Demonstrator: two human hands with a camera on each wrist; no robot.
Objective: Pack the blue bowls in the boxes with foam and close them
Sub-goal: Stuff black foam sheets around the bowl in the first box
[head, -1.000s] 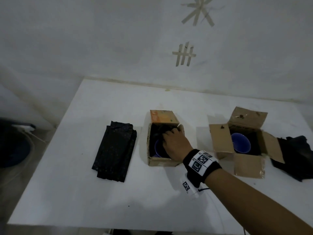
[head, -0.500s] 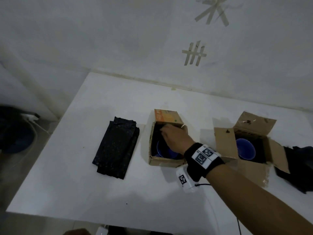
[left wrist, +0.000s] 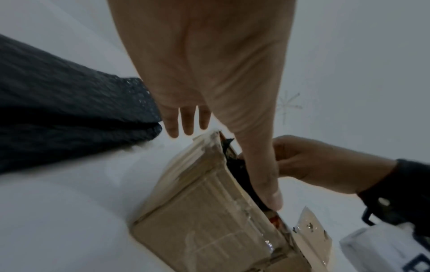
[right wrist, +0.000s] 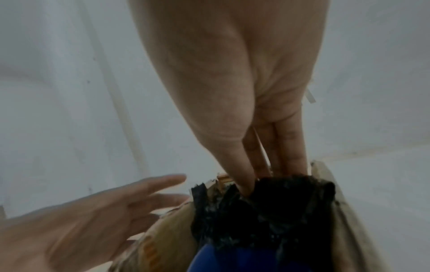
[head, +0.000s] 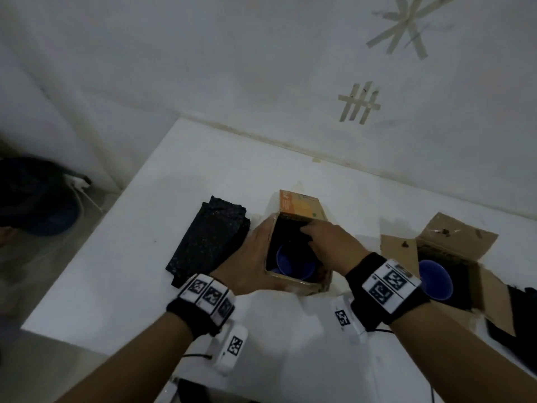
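The middle cardboard box [head: 300, 283] stands open with a blue bowl [head: 293, 264] inside, ringed by black foam [head: 289, 232]. My left hand [head: 254, 255] lies flat against the box's left wall [left wrist: 209, 211], fingers straight and thumb along the rim. My right hand [head: 318, 238] reaches into the back of the box; its thumb and fingers pinch the black foam [right wrist: 263, 211] above the bowl [right wrist: 221, 261]. A second open box [head: 398, 257] on the right holds another blue bowl [head: 436, 279].
A stack of black foam sheets [head: 209, 242] lies left of the middle box, close to my left hand. More black foam [head: 520, 312] sits at the right edge. The white table [head: 145, 286] ends at a wall behind and drops off on the left.
My left hand has come into view and settled against the middle box's left wall. My right hand has stayed inside the box, working at the foam toward the back.
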